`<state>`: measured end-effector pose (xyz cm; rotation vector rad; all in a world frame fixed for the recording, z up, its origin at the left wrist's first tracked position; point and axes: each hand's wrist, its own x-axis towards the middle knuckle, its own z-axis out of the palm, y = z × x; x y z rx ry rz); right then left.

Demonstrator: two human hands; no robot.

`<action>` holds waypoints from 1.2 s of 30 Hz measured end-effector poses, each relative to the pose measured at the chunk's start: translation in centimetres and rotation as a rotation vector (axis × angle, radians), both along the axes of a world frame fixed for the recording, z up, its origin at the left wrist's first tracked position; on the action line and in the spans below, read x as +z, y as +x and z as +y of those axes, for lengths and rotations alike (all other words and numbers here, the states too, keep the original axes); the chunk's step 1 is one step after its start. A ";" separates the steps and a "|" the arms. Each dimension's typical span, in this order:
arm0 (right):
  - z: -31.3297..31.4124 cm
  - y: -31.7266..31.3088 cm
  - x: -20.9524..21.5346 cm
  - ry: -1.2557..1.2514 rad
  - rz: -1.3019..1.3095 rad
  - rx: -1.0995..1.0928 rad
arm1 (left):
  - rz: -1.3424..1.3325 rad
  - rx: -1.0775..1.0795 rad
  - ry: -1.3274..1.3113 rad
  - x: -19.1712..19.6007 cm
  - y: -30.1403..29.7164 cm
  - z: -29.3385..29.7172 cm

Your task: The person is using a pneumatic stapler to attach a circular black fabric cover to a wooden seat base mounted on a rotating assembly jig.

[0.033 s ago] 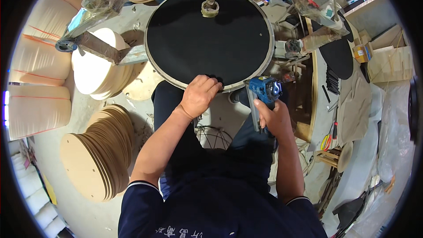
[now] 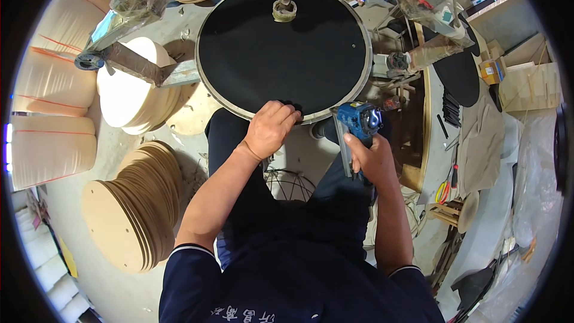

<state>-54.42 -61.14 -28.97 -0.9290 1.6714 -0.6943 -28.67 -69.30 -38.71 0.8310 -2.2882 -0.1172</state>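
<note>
A round panel faced with black cloth [image 2: 281, 54] and edged by a pale rim lies in front of me, under a wrapped post [image 2: 286, 11]. My left hand [image 2: 272, 127] is closed over its near edge, fingers curled and pressed on the rim and cloth. The fingertips are partly hidden. In my right hand [image 2: 369, 157] is a blue staple gun [image 2: 356, 121], gripped round its handle. Its front end is beside the panel's near right rim; I cannot tell whether the two touch.
Stacked tan discs [image 2: 119, 221] stand on the floor at left, with pale round cushions [image 2: 134, 87] beyond. Metal frame arms [image 2: 182, 74] flank the panel. On the right bench lie black strips [image 2: 452, 110], yellow-and-red-handled scissors [image 2: 442, 192] and another black disc [image 2: 457, 81].
</note>
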 end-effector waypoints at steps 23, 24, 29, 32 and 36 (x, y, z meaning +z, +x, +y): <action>-1.2 1.1 -0.6 -0.098 0.085 0.098 | -0.148 0.098 0.003 -0.9 0.4 3.0; -1.1 1.3 -0.6 -0.096 0.087 0.099 | -0.149 0.097 0.008 -0.7 0.1 3.1; -1.0 2.0 -1.0 -0.056 0.020 0.099 | -0.191 0.082 0.020 -1.0 -0.3 3.6; -1.2 2.1 -0.2 -0.075 0.092 0.124 | -0.181 0.063 0.023 -1.3 -0.4 3.7; -1.1 2.7 0.3 -0.084 0.136 0.081 | -0.105 -0.004 0.081 -1.3 -0.9 3.7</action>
